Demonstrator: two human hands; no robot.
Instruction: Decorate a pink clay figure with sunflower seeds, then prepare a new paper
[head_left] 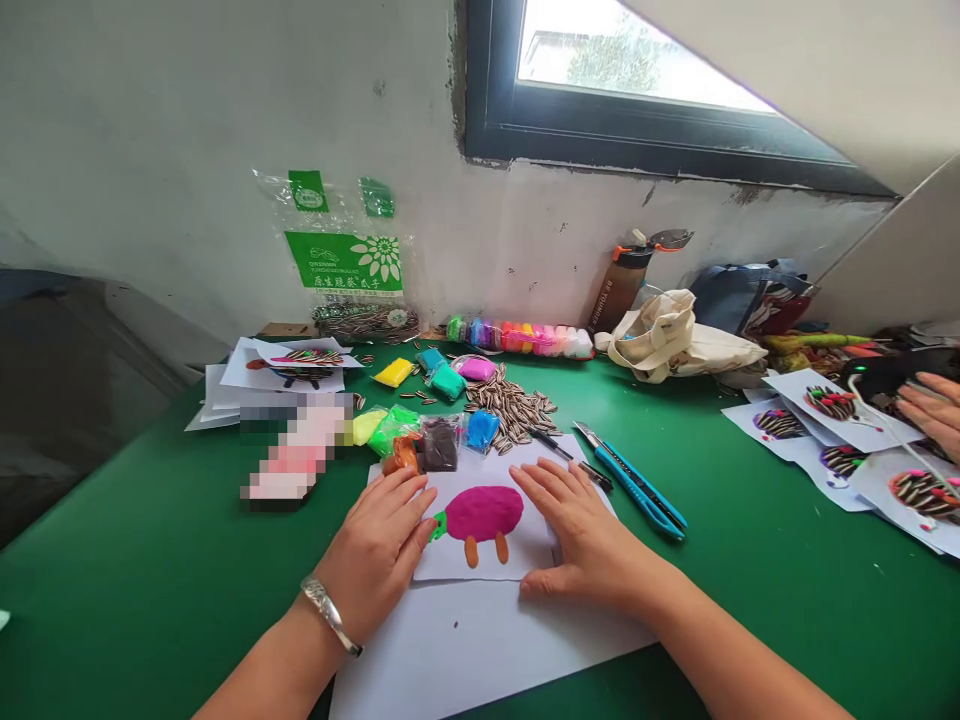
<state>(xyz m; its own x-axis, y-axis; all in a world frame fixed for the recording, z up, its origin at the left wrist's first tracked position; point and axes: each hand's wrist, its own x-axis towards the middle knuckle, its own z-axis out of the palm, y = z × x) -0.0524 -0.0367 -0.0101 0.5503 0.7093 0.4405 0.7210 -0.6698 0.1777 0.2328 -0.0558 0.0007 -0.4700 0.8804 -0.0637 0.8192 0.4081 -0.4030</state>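
Observation:
A white card bears a flat magenta clay oval with a green head at its left and two orange-brown legs below. My left hand rests on the card's left side, fingers extended beside the green head. On the right side lies my right hand, fingers spread, its tips near the oval's right end. Neither hand holds anything. Under the card is a larger white sheet. Bags of orange clay and dark clay sit just beyond the card.
Sunflower seeds are piled behind the clay packets. A blue cutter and black pens lie at the right. Finished cards stand in stacks at left and right. Another person's hand shows at the right edge.

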